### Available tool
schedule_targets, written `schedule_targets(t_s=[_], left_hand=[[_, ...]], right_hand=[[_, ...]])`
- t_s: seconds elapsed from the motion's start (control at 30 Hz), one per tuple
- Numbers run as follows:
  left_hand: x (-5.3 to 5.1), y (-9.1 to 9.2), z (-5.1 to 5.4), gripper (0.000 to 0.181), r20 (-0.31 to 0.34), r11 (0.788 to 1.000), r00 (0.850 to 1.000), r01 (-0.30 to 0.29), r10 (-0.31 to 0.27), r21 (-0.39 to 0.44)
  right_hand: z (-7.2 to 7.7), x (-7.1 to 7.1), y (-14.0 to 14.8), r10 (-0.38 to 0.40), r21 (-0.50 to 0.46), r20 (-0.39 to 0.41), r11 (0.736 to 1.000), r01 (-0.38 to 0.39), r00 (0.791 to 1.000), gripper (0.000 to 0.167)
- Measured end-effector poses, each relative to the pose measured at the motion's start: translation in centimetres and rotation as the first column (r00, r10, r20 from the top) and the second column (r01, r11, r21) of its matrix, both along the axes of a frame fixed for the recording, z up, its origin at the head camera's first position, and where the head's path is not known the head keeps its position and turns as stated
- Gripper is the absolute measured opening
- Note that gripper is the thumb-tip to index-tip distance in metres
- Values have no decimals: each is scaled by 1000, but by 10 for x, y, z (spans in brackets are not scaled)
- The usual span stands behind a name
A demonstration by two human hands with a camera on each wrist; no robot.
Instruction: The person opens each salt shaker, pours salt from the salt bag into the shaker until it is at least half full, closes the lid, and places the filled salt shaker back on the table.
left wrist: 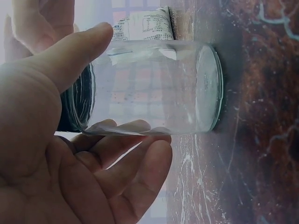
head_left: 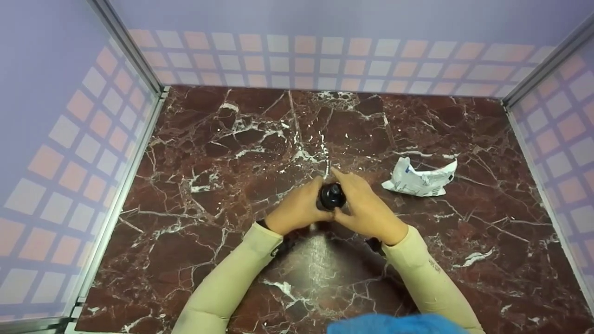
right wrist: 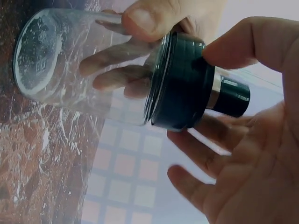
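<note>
A clear glass jar (left wrist: 149, 88) with a black lid (right wrist: 182, 81) stands between both hands, seen from above in the head view. The lid narrows to a small black knob (right wrist: 233, 95) above a pale ring. My left hand (head_left: 298, 206) grips the jar's glass body near the lid, thumb on one side and fingers around the other. With thumb and fingers, my right hand (head_left: 369, 206) grips the lid's rim. Some whitish film shows on the glass bottom in the right wrist view. Whether the base touches the table cannot be told.
A crumpled white packet (head_left: 420, 181) with print lies right of the hands. White specks are scattered on the dark red marble tabletop (head_left: 222, 153) beyond the jar. Purple panels (head_left: 325, 23) with pink and white squares enclose the back and both sides.
</note>
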State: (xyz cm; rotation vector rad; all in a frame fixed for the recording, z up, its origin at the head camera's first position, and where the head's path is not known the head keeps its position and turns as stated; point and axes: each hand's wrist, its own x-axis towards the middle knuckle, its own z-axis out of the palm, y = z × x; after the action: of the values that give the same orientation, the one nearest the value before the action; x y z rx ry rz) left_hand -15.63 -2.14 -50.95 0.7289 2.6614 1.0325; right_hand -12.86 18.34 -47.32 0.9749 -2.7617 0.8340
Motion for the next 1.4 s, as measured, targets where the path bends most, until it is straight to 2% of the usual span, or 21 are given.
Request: schedule_targets(t_s=[0.1,0.2,0.3,0.37,0.77,0.97,1.13,1.23,1.4], left_hand=[[0,-1,0,65,-8,1000,1000,4,-4,8],[0,-1,0,65,-6,1000,1000,-4,4,2],[1,0,0,70,-4,1000,1000,-19,19,-9],[2,1,0,71,-6,999,1000,-28,28,-19],[2,2,1,74,-18,997,1000,-24,23,-68],[1,3,1,74,-9,998,1000,-20,20,-66],[2,2,0,74,-5,998,1000,-14,14,-54],[1,2,0,71,-4,999,1000,-14,14,-47],[1,2,-2,66,-10,999,1000,-16,16,-39]], right_hand=[[-1,0,-3,-66,4,-56,998,66,996,97],[-3,-1,-5,-159,22,-93,987,162,983,104],[-3,-1,-5,-224,33,-83,973,227,971,108],[-3,0,-5,-238,45,-74,969,242,968,107],[-2,0,-3,-140,59,-78,988,145,987,96],[-1,1,-2,-87,40,-72,995,90,994,95],[-3,1,-2,-32,20,-105,999,34,994,94],[-3,1,-4,-46,15,-103,999,47,994,96],[-5,0,-6,-161,14,-106,987,163,981,114]])
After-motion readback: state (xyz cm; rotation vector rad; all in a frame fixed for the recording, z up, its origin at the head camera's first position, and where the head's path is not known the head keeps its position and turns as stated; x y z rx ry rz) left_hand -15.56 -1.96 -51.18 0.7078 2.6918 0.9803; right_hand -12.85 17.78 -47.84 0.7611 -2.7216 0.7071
